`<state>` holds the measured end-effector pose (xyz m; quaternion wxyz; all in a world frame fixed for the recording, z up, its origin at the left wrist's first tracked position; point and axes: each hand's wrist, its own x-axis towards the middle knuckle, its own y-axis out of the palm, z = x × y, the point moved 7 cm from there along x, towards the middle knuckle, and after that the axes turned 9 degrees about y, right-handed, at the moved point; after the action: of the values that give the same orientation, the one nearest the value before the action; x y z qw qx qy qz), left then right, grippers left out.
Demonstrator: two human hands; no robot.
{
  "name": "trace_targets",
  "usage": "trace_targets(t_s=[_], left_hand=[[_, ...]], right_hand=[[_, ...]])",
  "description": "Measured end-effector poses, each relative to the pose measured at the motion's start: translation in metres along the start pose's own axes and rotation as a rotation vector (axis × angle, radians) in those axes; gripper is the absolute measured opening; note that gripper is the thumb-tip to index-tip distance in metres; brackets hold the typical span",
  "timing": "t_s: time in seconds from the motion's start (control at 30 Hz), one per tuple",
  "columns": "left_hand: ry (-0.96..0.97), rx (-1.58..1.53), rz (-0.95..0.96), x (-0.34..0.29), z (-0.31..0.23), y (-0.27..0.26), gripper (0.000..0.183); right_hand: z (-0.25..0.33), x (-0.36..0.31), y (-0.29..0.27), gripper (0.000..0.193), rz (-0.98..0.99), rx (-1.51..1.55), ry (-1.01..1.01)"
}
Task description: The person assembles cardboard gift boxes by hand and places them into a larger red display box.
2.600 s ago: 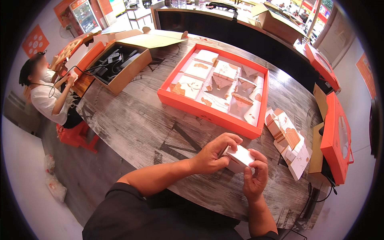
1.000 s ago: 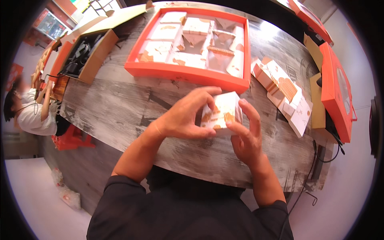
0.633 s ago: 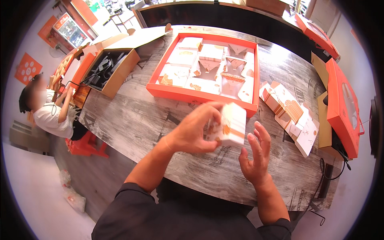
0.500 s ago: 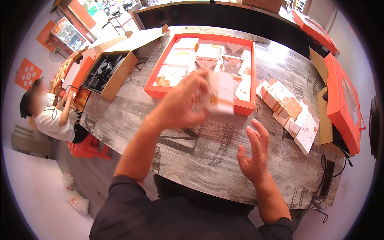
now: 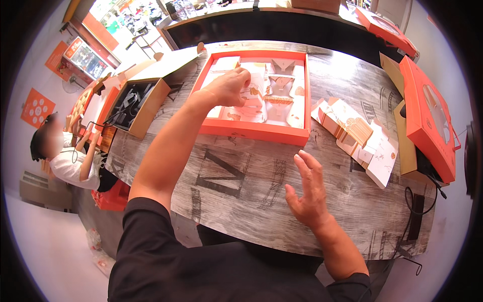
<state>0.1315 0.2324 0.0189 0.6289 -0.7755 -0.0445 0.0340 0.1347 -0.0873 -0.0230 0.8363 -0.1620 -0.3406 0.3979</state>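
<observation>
My left hand [image 5: 227,89] reaches into a shallow orange-red box [image 5: 251,132] with its fingers curled. It seems closed on a small white carton [image 5: 254,89] with orange print, partly hidden by the hand. Inside the box, a white carton [image 5: 226,63] sits at the far left. Folded white dividers [image 5: 280,86] form open slots toward the right. My right hand [image 5: 311,196] hovers above the grey wood-patterned table [image 5: 261,201], fingers apart and holding nothing. Beyond it, to the right, lie several white-and-orange printed carton pieces [image 5: 359,136].
An orange box with a clear window [image 5: 427,121] leans beside brown cardboard at the right, near a black cable [image 5: 410,204]. A brown carton of dark items [image 5: 141,108] stands left. A person in white [image 5: 75,161] works at the far left. A black-fronted counter [image 5: 241,30] runs behind.
My left hand has carried the small white carton left and away from me, into the orange-red box. My right hand stays open, shifted slightly left. The view has shifted a little.
</observation>
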Motion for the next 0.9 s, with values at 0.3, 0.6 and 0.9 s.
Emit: trace_targets(t_s=[0.3, 0.6, 0.9], left_hand=[[-0.053, 0.136, 0.071, -0.001, -0.003, -0.001, 0.046], [0.016, 0.087, 0.094, 0.005, 0.007, 0.011, 0.043], [-0.141, -0.037, -0.003, 0.000, 0.000, 0.039, 0.057]], right_hand=[[0.002, 0.002, 0.001, 0.071, 0.015, 0.023, 0.015], [-0.005, 0.000, 0.005, 0.071, 0.050, 0.045, 0.079], [-0.008, -0.001, 0.008, 0.075, 0.069, 0.092, 0.111]])
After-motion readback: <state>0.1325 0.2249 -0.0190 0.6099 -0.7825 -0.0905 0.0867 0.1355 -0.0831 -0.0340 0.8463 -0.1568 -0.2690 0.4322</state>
